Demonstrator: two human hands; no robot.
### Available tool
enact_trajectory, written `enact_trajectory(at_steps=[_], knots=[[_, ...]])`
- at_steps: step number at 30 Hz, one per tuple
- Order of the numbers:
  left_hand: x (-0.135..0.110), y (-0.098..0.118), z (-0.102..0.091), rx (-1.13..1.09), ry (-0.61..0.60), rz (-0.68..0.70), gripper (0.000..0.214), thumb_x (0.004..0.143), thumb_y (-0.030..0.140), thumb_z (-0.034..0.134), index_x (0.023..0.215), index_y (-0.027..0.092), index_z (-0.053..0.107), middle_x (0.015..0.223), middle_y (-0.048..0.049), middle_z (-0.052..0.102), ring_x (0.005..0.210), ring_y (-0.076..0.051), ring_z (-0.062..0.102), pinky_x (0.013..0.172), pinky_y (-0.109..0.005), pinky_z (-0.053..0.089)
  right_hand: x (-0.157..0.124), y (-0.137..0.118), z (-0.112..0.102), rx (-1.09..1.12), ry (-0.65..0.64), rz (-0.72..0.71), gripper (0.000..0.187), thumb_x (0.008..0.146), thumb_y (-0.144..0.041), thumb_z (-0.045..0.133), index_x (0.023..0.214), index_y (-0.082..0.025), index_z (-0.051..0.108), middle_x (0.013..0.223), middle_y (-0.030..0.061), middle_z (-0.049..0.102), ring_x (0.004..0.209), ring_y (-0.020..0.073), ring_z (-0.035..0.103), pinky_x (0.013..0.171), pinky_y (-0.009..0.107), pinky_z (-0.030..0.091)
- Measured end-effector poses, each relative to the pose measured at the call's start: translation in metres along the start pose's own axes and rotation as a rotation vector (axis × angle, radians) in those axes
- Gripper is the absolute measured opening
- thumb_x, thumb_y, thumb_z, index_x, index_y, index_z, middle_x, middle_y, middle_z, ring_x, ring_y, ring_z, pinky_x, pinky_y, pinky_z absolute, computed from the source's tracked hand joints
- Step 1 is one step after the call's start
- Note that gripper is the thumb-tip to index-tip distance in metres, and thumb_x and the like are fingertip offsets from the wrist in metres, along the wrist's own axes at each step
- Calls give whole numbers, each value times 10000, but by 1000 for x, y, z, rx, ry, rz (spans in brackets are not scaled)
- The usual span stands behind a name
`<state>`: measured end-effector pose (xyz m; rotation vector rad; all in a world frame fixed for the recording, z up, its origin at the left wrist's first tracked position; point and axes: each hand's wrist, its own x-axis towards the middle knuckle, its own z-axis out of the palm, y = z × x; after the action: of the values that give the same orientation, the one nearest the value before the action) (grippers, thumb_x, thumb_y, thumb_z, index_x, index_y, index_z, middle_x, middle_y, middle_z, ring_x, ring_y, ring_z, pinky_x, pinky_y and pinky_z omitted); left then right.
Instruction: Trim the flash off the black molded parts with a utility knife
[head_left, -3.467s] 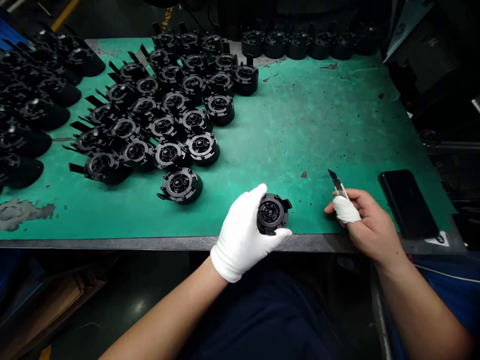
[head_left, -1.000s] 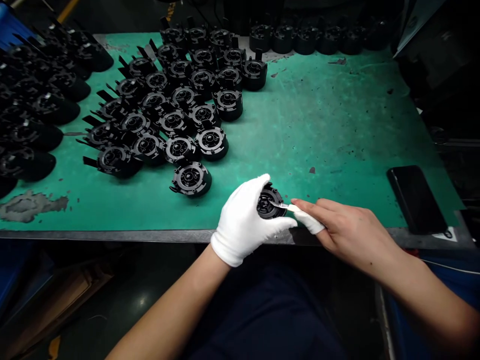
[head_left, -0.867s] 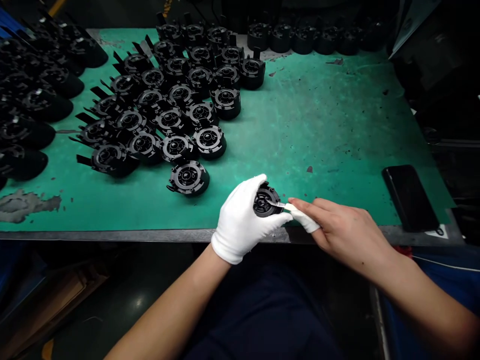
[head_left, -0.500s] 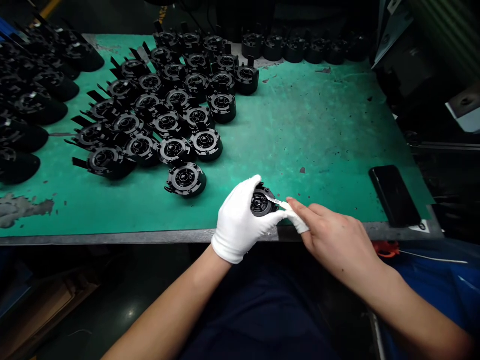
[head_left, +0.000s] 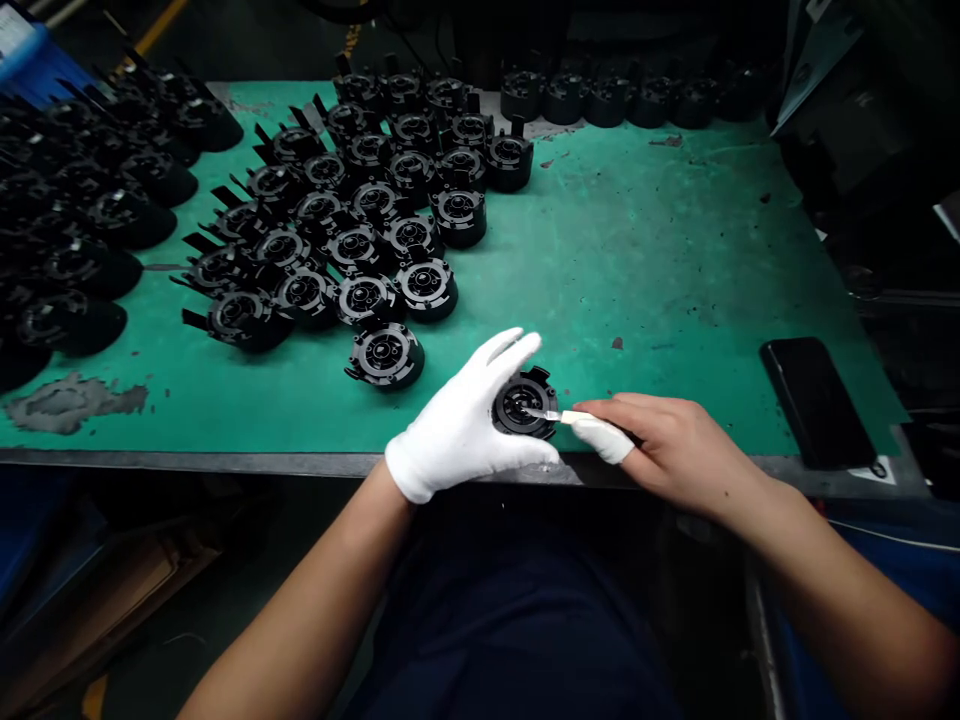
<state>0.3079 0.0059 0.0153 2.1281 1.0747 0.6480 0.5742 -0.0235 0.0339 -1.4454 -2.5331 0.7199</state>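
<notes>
My left hand (head_left: 465,425), in a white glove, grips a round black plastic part (head_left: 523,404) over the near edge of the green mat (head_left: 637,260). Its upper fingers are spread above the part. My bare right hand (head_left: 667,445), with white tape round the forefinger, pinches a small knife (head_left: 546,413). The blade tip rests inside the part's open face.
Several identical black parts (head_left: 360,220) stand in rows at the mat's far left, one lone part (head_left: 385,354) nearest my hands. More parts line the back edge (head_left: 630,95) and the left side (head_left: 82,230). A black phone (head_left: 816,402) lies at the right edge.
The right hand brought the knife from the mat's right side to the part and now works its blade inside it. The left hand's upper fingers have spread off the part.
</notes>
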Motion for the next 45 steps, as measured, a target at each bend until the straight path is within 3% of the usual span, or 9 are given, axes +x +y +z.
enact_trajectory(at_steps=[3, 9, 16, 23, 27, 33, 38, 43, 45], knots=[[-6, 7, 13, -33, 124, -112, 1224, 587, 717, 824, 1542, 180, 277, 1551, -193, 417, 1444, -362, 418, 1207, -524, 369, 7, 1, 6, -44, -2, -33, 361, 1014, -303, 443, 1295, -258, 665, 984, 25, 739, 858, 193, 695, 711, 307, 477], [-9, 14, 45, -112, 294, -237, 1053, 710, 524, 834, 1532, 179, 275, 1330, -139, 622, 1210, -291, 633, 1085, -458, 499, 15, 2, 7, -211, 2, 18, 407, 971, -256, 476, 1343, -277, 638, 991, 33, 745, 854, 193, 698, 628, 281, 444], [-9, 10, 45, -104, 288, -215, 1079, 706, 562, 828, 1536, 175, 260, 1333, -141, 617, 1206, -290, 632, 1075, -458, 502, 10, -1, -5, -181, -18, -11, 402, 987, -272, 449, 1338, -271, 644, 1000, 28, 749, 834, 189, 703, 656, 296, 463], [-10, 9, 49, -113, 282, -212, 1086, 715, 559, 820, 1543, 158, 244, 1340, -156, 613, 1243, -312, 606, 1088, -474, 492, 14, -13, -15, -354, -105, 38, 446, 889, -238, 528, 1309, -318, 654, 1003, 12, 753, 794, 198, 704, 562, 278, 379], [-10, 10, 50, -107, 311, -218, 1069, 719, 512, 826, 1546, 171, 240, 1336, -143, 616, 1216, -307, 621, 1076, -476, 499, 17, -20, -18, -428, -107, 56, 416, 889, -258, 539, 1277, -339, 666, 945, 3, 748, 732, 190, 690, 515, 280, 315], [-10, 10, 51, -101, 340, -200, 1067, 714, 567, 817, 1533, 150, 275, 1344, -154, 611, 1253, -304, 604, 1109, -463, 468, 24, -18, -15, -487, -76, 131, 437, 888, -212, 500, 1283, -314, 659, 1003, 30, 754, 782, 219, 701, 520, 284, 326], [-10, 10, 51, -86, 362, -192, 1078, 701, 586, 823, 1527, 147, 288, 1343, -157, 612, 1251, -305, 605, 1114, -470, 459, 14, -12, -13, -125, -64, 62, 422, 933, -188, 458, 1321, -277, 597, 1192, 38, 735, 998, 210, 701, 727, 284, 483], [-10, 11, 49, -90, 348, -197, 1089, 697, 625, 811, 1528, 154, 290, 1339, -154, 618, 1236, -307, 616, 1103, -471, 473, -5, -15, 4, 92, -91, 112, 317, 956, -174, 418, 1221, -242, 577, 932, 17, 754, 787, 201, 710, 661, 283, 481], [-10, 10, 49, -87, 343, -208, 1095, 694, 627, 814, 1530, 154, 289, 1346, -157, 614, 1244, -311, 612, 1102, -469, 478, -8, -17, 13, 139, -83, 99, 303, 956, -159, 422, 1198, -238, 586, 988, 32, 748, 849, 200, 710, 713, 289, 501]])
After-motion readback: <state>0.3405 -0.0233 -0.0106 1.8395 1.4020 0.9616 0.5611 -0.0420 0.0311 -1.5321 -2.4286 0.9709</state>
